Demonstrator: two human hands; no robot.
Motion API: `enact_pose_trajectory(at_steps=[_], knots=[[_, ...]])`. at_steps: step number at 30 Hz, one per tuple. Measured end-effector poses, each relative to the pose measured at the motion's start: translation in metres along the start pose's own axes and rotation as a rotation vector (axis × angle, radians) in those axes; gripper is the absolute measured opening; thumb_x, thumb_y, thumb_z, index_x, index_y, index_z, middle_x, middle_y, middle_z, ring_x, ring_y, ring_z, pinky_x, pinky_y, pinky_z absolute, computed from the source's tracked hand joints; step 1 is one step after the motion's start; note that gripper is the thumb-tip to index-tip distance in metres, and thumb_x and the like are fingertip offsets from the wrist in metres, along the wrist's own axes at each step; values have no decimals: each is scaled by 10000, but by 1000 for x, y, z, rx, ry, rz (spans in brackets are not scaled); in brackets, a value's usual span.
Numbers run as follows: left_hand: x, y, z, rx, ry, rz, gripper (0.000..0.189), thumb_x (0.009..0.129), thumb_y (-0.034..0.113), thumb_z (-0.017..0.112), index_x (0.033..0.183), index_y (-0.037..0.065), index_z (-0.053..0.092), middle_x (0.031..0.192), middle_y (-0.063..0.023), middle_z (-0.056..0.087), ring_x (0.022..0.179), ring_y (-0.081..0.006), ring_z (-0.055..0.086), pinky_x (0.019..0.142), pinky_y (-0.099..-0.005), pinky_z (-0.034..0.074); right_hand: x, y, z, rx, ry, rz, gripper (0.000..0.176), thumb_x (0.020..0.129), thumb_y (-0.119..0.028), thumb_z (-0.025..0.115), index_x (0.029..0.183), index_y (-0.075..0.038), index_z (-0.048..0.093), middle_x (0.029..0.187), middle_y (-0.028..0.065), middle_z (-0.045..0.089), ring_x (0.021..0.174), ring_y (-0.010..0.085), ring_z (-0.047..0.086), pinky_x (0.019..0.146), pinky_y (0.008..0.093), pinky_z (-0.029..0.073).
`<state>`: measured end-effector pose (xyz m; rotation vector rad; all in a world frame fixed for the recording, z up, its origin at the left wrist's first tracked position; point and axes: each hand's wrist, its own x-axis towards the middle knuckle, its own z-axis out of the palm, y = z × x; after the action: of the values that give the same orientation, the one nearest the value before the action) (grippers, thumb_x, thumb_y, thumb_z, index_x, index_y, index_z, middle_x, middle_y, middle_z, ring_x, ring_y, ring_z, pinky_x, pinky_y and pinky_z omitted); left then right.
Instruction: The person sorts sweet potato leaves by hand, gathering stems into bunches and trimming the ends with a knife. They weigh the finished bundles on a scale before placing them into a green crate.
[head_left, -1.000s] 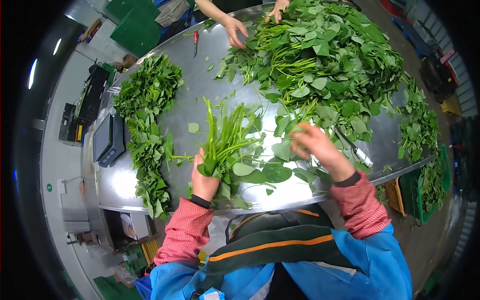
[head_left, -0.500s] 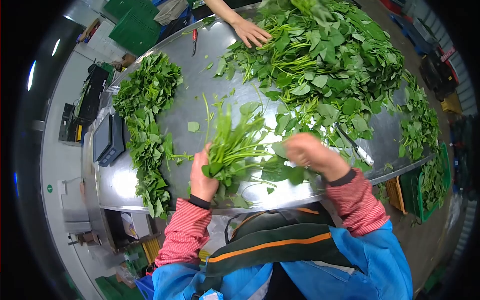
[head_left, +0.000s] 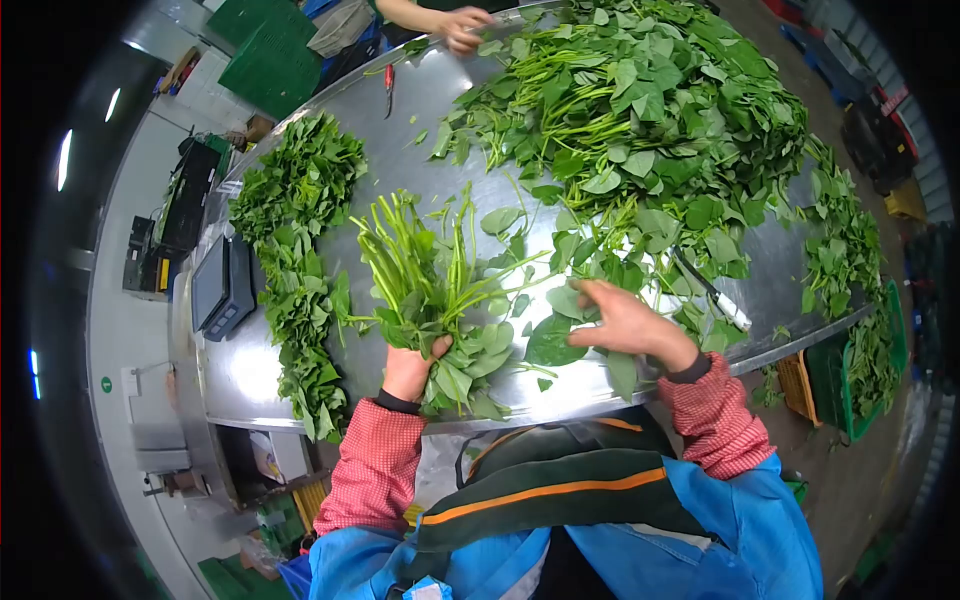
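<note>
The left hand (head_left: 410,368) had its grip closed round a bunch of greens (head_left: 425,285); the right hand (head_left: 625,325) lay with open grip on loose leaves (head_left: 552,342).

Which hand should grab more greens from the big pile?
The right hand. It is open and rests on loose leaves at the edge of the big pile, while the left hand is full, gripping the bunch of stems.

A scale (head_left: 222,285) sits on your left, on the steel table (head_left: 245,370). A knife (head_left: 708,290) lies over to your right
</note>
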<state>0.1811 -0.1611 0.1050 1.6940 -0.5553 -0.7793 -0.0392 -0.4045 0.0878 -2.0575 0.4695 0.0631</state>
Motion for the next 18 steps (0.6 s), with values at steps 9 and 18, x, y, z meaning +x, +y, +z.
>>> enact_pose_trajectory(at_steps=[9,18], knots=[[-5,-8,21,-9,-36,13,434,724,-38,708,1141,12,596,1061,-47,648,948,-165,605,850,-303,477,29,-44,37,588,-69,-6,473,867,-341,641,1148,32,563,931,116,639,879,208,604,783,326,476],[-17,-23,-7,-43,-44,-107,418,740,-24,689,1143,11,583,1037,-41,631,914,-163,590,825,-303,480,-3,25,-64,1661,-86,-482,166,927,-238,505,866,-107,585,648,10,533,585,85,525,518,232,421]])
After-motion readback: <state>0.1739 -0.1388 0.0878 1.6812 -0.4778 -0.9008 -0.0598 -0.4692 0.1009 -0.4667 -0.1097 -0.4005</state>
